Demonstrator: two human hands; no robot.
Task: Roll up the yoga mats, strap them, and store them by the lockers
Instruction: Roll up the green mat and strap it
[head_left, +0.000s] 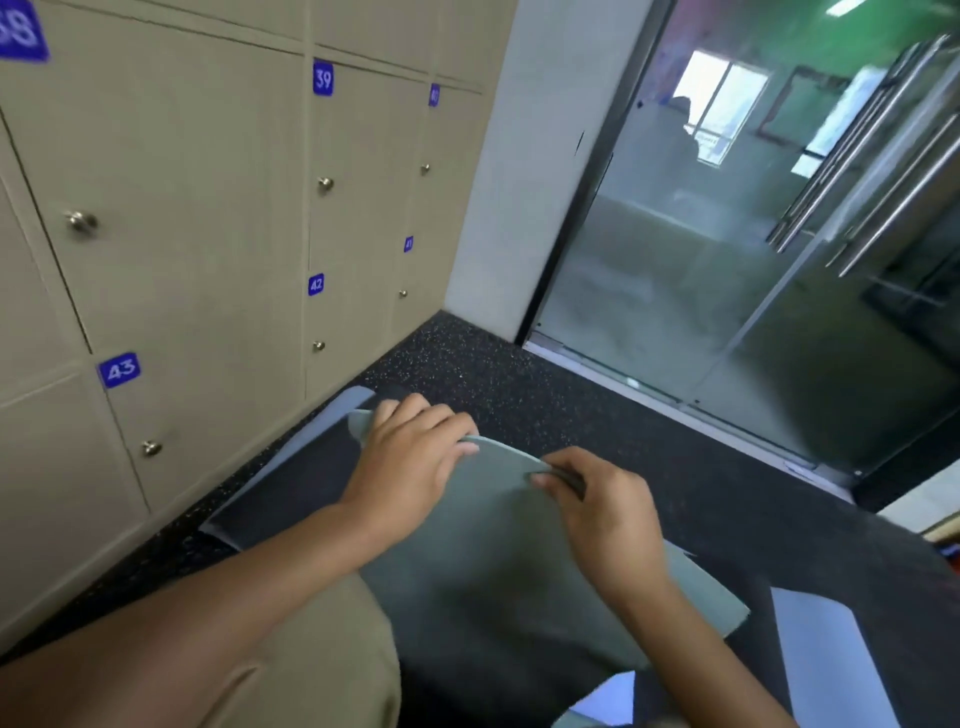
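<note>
Grey-green mat (498, 545) edge pinched by both hands, left (415, 457) and right (608, 514).

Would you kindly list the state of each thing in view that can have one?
green mat: flat on the floor, far edge lifted, not rolled yet.
dark mat: unrolled flat beside the lockers.
left hand: holds the green mat's far edge.
right hand: pinches the same edge.
lockers: doors closed.
glass door: cannot tell.
</note>
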